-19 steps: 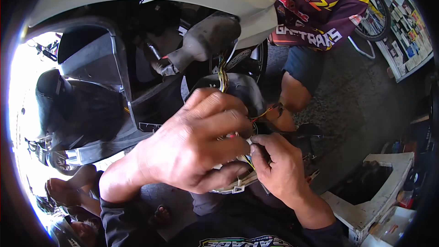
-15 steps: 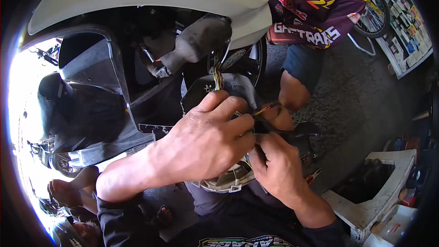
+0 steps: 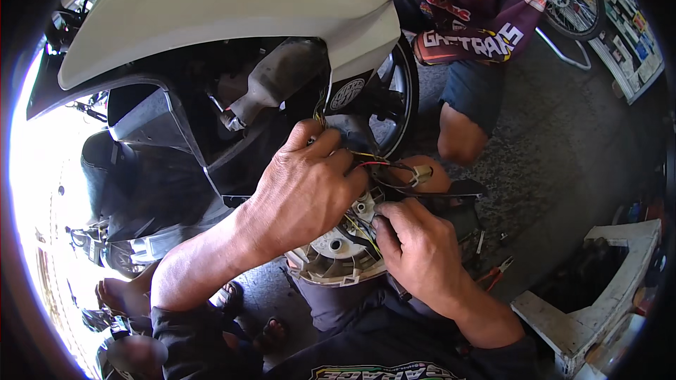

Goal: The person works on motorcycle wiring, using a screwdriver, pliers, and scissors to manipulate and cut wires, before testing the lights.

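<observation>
My left hand (image 3: pixel 310 186) is closed round a bundle of wires (image 3: pixel 322 109) that comes down from the scooter. Yellow and red wires (image 3: pixel 373 163) stick out past its fingers toward a pale plug connector (image 3: pixel 422 174). Under both hands, on my lap, lies a round, finned, off-white plastic housing (image 3: pixel 336 245) with thin wires across it. Over its right side my right hand (image 3: pixel 426 253) pinches with thumb and forefinger; whatever is between the fingertips is hidden. Partly covered by my left hand, a grey part shows behind it.
A scooter with a white front panel (image 3: pixel 232 24) and dark wheel (image 3: pixel 405 98) stands ahead. A co-worker's maroon sleeve (image 3: pixel 468 42) and bent knee (image 3: pixel 461 137) are at the right. Orange-handled pliers (image 3: pixel 495 274) lie on the floor near a worn white stool (image 3: pixel 556 320).
The view has shifted, showing more of the scooter and housing. The co-worker's hand has left the wires, and the pale connector now shows. My left hand is further left, away from my right.
</observation>
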`<state>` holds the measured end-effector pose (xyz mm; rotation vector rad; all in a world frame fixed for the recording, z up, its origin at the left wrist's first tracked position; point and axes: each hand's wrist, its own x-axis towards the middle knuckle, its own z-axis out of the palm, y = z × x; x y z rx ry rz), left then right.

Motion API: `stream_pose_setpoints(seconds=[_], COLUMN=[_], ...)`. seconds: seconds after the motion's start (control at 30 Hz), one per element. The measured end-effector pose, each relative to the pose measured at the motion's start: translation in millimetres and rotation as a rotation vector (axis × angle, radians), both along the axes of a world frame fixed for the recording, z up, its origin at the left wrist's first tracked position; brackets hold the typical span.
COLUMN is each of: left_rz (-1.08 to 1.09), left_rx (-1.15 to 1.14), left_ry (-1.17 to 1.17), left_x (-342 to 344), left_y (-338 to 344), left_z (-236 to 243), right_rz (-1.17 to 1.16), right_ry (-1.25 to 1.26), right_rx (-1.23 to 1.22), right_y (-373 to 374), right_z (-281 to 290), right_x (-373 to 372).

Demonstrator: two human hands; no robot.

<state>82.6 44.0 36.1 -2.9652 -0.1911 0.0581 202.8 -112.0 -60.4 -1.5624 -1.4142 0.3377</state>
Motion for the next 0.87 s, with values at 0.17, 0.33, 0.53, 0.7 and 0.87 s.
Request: stream_pose_setpoints(seconds=[0.17, 0.33, 0.53, 0.7, 0.87], left_rz=[0.011, 0.045, -0.079, -0.059, 0.079], left_rx=[-0.041, -0.034, -0.239, -0.433, -0.348], left_ry=[0.063, 0.105, 0.008, -0.134, -0.17], left_x=[-1.1, 2.1, -1.9, -25.1, -77.1], left_y=[-2.1, -11.8, -0.8, 7.5, 0.0], left_z=[0.1, 0.0, 6.1, 6.0, 26.2], right_rz=[-0.01, -0.005, -0.014, -0.018, -0.035], right_ry=[-0.023, -0.011, -0.037, -0.029, 0.009], right_rx=[0.01, 0.016, 0.005, -0.07, 0.019], right_y=[-7.1, -12.3, -13.7, -11.4, -9.2], right_z=[-3.2, -8.0, -7.9, -3.2, -12.1], right_x=[1.7, 0.9, 9.3, 4.7, 0.0])
